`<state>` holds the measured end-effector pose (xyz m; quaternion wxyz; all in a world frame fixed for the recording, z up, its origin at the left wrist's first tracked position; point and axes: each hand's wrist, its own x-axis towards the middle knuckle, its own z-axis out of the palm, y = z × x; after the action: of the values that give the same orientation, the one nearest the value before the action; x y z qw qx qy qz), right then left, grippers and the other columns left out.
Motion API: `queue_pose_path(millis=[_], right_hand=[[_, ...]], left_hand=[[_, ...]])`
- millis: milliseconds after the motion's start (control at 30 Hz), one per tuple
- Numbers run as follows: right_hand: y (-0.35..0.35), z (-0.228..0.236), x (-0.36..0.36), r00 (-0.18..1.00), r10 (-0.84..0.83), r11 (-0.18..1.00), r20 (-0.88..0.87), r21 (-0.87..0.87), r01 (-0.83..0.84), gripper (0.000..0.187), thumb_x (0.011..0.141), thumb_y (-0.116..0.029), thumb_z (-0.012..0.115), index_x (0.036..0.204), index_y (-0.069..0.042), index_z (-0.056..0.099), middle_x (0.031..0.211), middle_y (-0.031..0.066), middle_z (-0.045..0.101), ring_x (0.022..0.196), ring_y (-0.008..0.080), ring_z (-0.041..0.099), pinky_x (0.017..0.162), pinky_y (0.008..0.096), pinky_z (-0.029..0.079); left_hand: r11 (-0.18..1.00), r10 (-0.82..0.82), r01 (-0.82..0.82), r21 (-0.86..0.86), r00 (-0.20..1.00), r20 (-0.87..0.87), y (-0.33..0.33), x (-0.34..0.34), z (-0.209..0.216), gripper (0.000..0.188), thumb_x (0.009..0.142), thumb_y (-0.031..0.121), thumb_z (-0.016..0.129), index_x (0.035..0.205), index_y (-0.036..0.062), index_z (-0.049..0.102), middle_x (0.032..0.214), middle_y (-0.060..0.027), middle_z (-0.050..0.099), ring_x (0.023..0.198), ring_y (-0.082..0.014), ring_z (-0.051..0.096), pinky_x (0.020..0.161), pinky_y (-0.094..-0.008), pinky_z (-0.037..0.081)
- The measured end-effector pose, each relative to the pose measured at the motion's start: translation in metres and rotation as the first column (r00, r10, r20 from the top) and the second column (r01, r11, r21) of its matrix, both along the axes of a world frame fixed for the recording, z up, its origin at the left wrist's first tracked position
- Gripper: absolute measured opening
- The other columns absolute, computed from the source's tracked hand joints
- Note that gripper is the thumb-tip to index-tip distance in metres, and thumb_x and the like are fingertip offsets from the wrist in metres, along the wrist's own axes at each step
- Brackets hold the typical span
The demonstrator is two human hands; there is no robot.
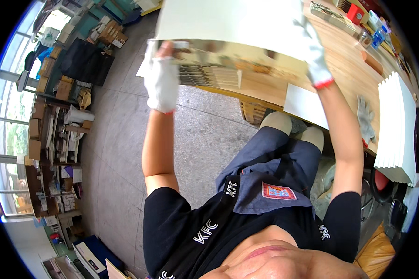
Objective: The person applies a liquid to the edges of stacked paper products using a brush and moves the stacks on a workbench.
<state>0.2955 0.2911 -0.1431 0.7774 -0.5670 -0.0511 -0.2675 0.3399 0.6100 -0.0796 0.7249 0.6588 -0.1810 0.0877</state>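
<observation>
I hold up a large white board [228, 21] over the table's near edge, with a printed picture strip along its lower side, smeared by motion. My left hand [162, 81], in a white glove with the thumb tip bare, grips its left side. At the opposite side, my right hand [315, 58], gloved in white with a red cuff, is closed on it; those fingers are partly blurred. Below the board, near my left hand, dark ridged edges of a stack [198, 76] show on the table. What lies behind the board is hidden.
On the wooden table [344, 56] lie a white sheet [306, 104], a grey glove [366, 118] and a brown cylinder [371, 63]. A tall white folded stack [396, 128] stands at right. A blue bottle [379, 36] is farther back. Cluttered shelves [49, 139] line the left.
</observation>
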Motion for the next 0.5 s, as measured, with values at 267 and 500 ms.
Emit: queue_pose_path(millis=[267, 500], right_hand=[[0.061, 0.014, 0.091, 0.826, -0.464, 0.493, -0.321, -0.868, -0.060, 0.053, 0.091, -0.053, 0.047, 0.115, -0.008, 0.060, 0.119, 0.0142, 0.063, 0.106, 0.0306, 0.061, 0.088, 0.0404, 0.047], [0.065, 0.008, 0.083, 0.777, -0.481, 0.548, -0.406, -0.831, -0.096, 0.052, 0.090, -0.053, 0.049, 0.112, -0.007, 0.061, 0.114, 0.0141, 0.065, 0.104, 0.0303, 0.061, 0.088, 0.0402, 0.047]], left_hand=[[0.694, 0.249, -0.268, 0.669, 0.960, 0.126, 0.090, 0.110, -0.040, 0.038, 0.087, 0.042, 0.060, 0.101, 0.0082, 0.072, 0.090, -0.0068, 0.070, 0.082, -0.0182, 0.061, 0.078, -0.0301, 0.045], [0.721, 0.316, -0.219, 0.657, 0.948, -0.031, 0.097, 0.136, -0.065, 0.062, 0.083, 0.048, 0.063, 0.127, 0.0039, 0.063, 0.122, -0.0133, 0.067, 0.113, -0.0245, 0.063, 0.097, -0.0296, 0.043]])
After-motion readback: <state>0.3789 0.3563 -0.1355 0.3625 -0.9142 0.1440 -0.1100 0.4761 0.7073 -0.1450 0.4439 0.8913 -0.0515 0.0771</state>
